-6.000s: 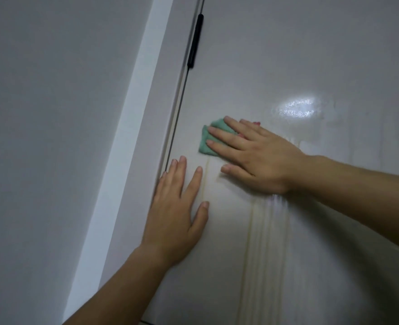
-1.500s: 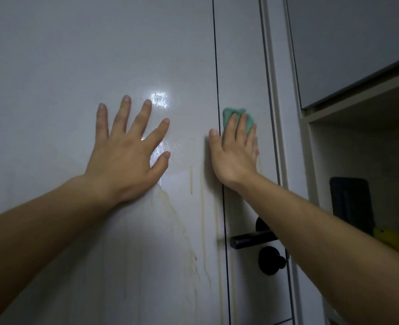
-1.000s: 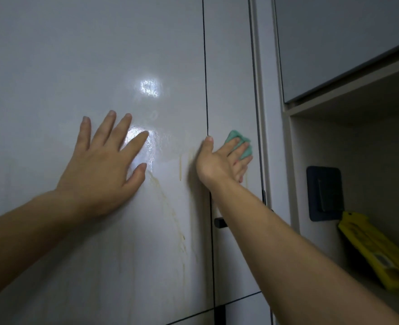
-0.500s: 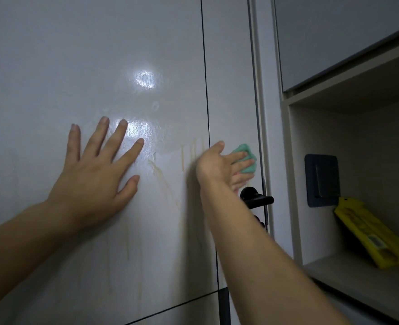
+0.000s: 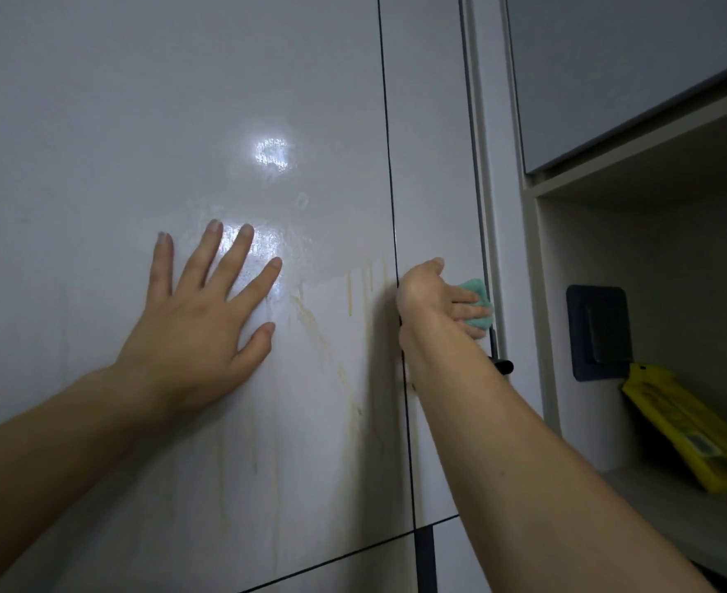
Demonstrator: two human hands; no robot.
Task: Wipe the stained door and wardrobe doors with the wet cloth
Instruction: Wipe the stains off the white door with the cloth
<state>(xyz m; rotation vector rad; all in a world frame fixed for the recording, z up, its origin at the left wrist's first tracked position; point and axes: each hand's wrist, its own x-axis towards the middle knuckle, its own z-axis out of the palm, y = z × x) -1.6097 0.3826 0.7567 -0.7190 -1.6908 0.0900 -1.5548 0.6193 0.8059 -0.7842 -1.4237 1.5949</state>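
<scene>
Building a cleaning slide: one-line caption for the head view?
Right hand presses a green cloth to the door panel; left hand lies flat beside yellowish drip stains.

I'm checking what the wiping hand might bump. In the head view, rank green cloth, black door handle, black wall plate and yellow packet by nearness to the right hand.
1. green cloth, under the fingers of the right hand.
2. black door handle, just below it.
3. black wall plate, right, in the niche.
4. yellow packet, lower right, on the shelf.
</scene>
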